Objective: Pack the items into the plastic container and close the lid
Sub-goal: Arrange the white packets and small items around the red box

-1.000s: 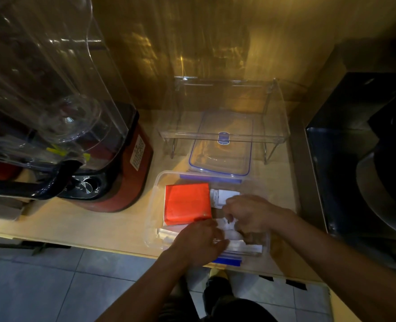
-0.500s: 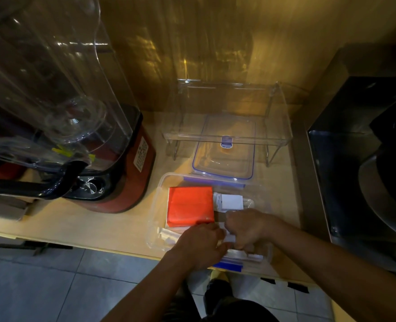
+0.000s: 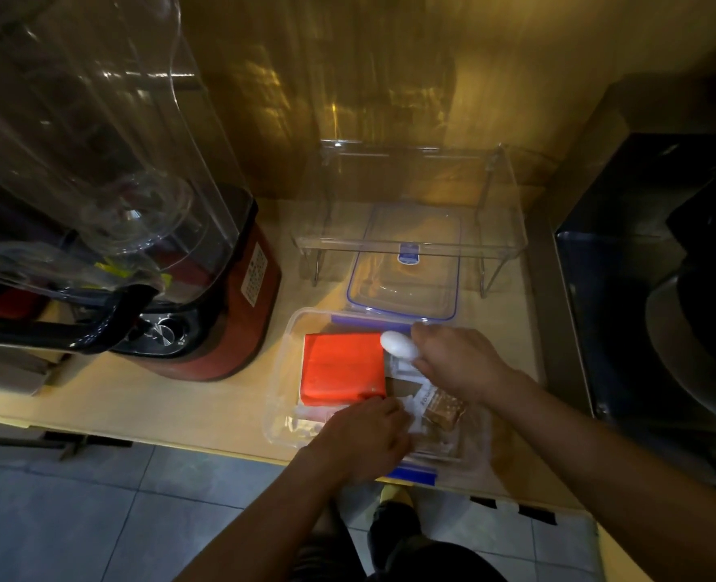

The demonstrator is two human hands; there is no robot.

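Packing mostly done | clear plastic container (image 3: 282, 396) at counter's front edge, orange packet (image 3: 341, 367) inside | right hand (image 3: 457, 363) pinches white oval object (image 3: 398, 345) | left hand (image 3: 364, 438) presses wrappers (grip unclear) | lid (image 3: 406, 283) still off, behind.

Dim amber-lit wooden counter (image 3: 108, 396), grey tiled floor (image 3: 95, 518).

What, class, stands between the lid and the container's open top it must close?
Both hands do: the left hand and the right hand, holding a white oval object, are over the container. The lid lies behind it, partly under a clear shelf.
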